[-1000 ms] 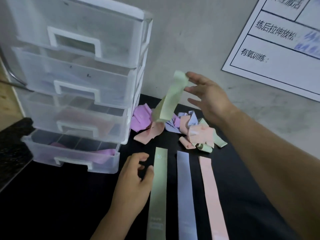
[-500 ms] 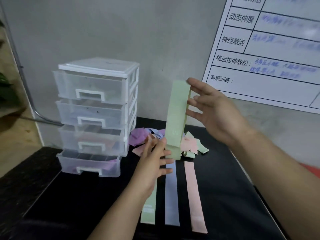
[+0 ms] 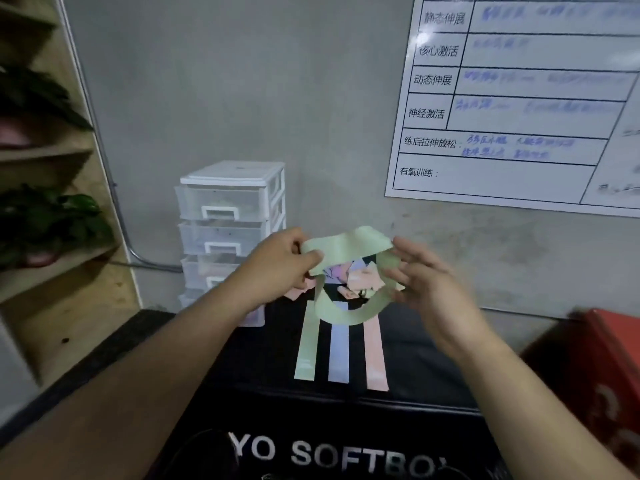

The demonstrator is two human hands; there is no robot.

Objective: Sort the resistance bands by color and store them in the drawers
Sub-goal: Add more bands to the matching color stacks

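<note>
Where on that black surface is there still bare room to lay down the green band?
Bare black surface lies right of the pink strip, and another patch left of the green strip, below the drawer unit. Behind the strips, the tangled pile of bands is crowded.

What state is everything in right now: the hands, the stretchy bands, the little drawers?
Left hand: pinching the held green band's left end.
Right hand: gripping its right end.
Held green band: in the air, opened into a loop.
Green strip, blue strip, pink strip: flat, side by side on the black surface.
Unsorted pile: crumpled, mixed colours.
Drawer unit: visible drawers shut.
</note>
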